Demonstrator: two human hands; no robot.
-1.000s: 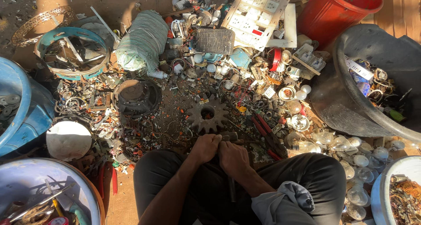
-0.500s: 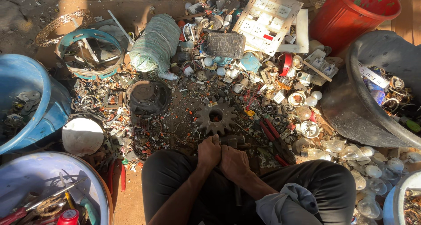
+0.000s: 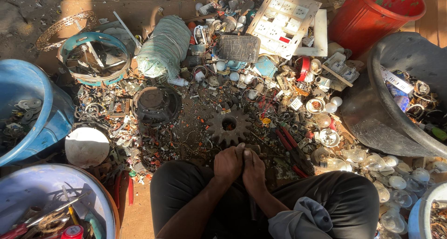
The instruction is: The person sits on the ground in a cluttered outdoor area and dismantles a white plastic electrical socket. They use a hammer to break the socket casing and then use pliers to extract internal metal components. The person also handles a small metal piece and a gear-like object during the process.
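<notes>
My left hand (image 3: 228,163) and my right hand (image 3: 253,170) press together between my knees, both closed around a small dark piece that is mostly hidden by the fingers. A rusty toothed gear (image 3: 229,126) lies flat on the ground just ahead of the hands. Red-handled pliers (image 3: 291,148) lie to the right of the gear. I sit cross-legged in dark trousers.
Scrap covers the ground: a round speaker (image 3: 156,104), a wound coil (image 3: 164,48), a white socket panel (image 3: 281,21), bulbs (image 3: 372,163). A black tub (image 3: 372,122) and red bucket (image 3: 372,17) stand right; blue tubs (image 3: 49,120) and a white lid (image 3: 87,146) left.
The view has shifted a little, so the scrap sits lower and further right in the picture. My hands stay clasped together in the same spot.
</notes>
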